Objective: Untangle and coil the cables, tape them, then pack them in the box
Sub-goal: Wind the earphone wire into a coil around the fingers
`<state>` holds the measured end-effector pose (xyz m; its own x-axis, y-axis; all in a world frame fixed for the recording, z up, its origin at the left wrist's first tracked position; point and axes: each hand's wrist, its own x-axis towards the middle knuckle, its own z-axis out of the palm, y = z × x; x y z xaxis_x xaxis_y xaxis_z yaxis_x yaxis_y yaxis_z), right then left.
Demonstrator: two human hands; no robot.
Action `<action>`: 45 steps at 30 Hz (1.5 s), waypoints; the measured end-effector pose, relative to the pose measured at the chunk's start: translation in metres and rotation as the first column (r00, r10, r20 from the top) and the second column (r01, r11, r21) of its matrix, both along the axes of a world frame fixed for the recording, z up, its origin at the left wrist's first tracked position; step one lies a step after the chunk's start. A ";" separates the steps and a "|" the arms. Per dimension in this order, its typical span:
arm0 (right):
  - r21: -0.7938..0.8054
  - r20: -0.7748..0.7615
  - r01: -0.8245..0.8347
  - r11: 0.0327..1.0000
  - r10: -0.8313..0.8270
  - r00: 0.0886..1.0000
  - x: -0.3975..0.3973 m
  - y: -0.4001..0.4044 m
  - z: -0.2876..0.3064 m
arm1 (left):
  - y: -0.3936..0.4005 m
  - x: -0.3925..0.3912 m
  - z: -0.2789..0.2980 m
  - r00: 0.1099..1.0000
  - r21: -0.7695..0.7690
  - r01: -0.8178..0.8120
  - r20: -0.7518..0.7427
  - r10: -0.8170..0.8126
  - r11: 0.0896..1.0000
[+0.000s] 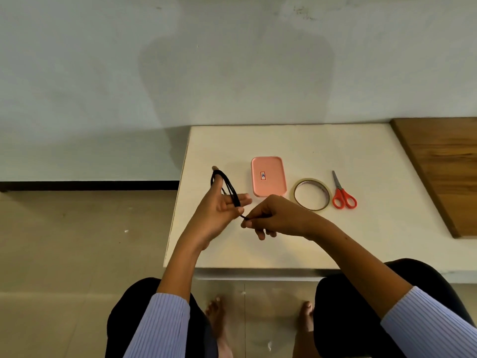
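Note:
A black cable [229, 187] is looped several times round my left hand [219, 210], running from the raised thumb down to the little finger, above the white table's left side. My right hand [273, 217] pinches the cable's loose end just right of the left hand's fingertips. The pink box [268, 176], lid closed with a small label on top, lies on the table behind my hands. A roll of clear tape [296, 188] lies flat to the right of the box.
Red-handled scissors [343, 195] lie right of the tape. The white table [309, 244] has its left edge just under my left hand; a brown wooden surface [438, 171] adjoins it on the right. Tiled floor lies to the left; my knees and bare feet are below.

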<state>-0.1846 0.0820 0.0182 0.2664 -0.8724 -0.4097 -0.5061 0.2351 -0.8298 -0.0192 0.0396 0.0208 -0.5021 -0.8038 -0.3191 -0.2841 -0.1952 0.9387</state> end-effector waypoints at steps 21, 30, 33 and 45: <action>0.383 0.463 0.452 0.805 -0.591 0.660 -0.012 -0.008 0.008 | 0.008 -0.010 0.000 0.982 0.110 0.184 -0.050 -0.179 0.977; 0.525 0.391 0.524 0.671 -0.737 0.551 -0.011 -0.003 0.000 | -0.002 -0.009 0.003 0.897 0.449 0.078 -0.421 0.134 0.890; 0.621 0.494 0.319 0.716 -0.674 0.549 -0.003 -0.001 0.002 | -0.001 -0.010 0.004 0.877 0.475 0.107 -0.459 0.142 0.873; 0.200 0.396 0.784 0.588 -0.780 0.484 0.005 0.003 -0.008 | 0.001 -0.019 -0.007 0.890 0.471 -0.262 -0.219 0.399 0.842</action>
<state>-0.1800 0.0847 0.0100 -0.3951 -0.8084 -0.4364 0.2625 0.3559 -0.8969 -0.0382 0.0404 0.0138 -0.3555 -0.7621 -0.5412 0.1478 -0.6175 0.7725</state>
